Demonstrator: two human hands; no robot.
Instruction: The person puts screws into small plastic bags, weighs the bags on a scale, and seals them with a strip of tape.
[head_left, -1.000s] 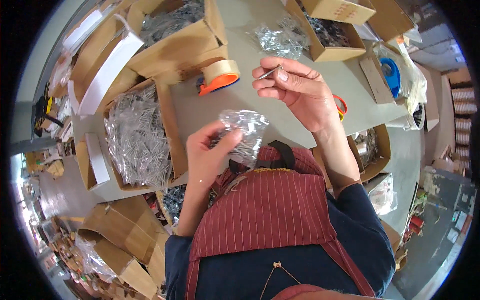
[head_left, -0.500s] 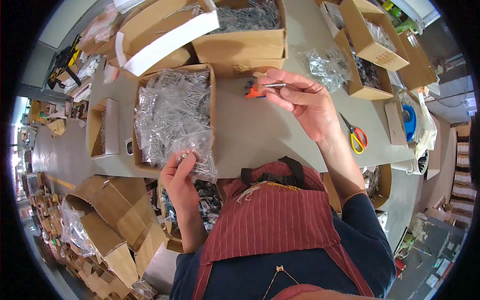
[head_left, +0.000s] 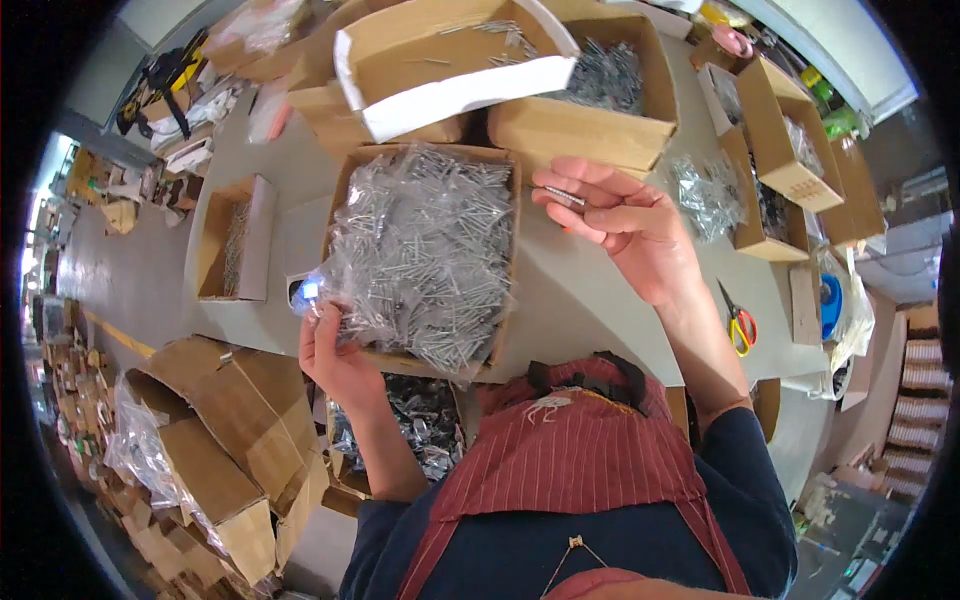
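Observation:
My right hand [head_left: 635, 225] is raised over the table, right of the large box, and pinches a silvery screw [head_left: 565, 197] between thumb and fingers; whether there is more than one I cannot tell. My left hand [head_left: 338, 352] is closed at the near left corner of that box. Its fingertips hold a clear plastic bag [head_left: 318, 283], whose contents I cannot make out. The cardboard box [head_left: 515, 215] is heaped with clear bags of screws [head_left: 430, 255]. Behind it, a white-edged carton tray [head_left: 450, 105] carries several loose screws.
A narrow box of small screws [head_left: 235, 250] stands left. Red-and-yellow-handled scissors [head_left: 741, 330] lie right, below loose clear bags [head_left: 708, 195]. Open boxes [head_left: 790, 150] crowd the far right. Below the table's front edge sits a box of dark bagged parts [head_left: 410, 425].
My left hand has moved left across the box, from the bagged screws at its front to its near left corner. My right hand still holds the screw. The whole view has shifted.

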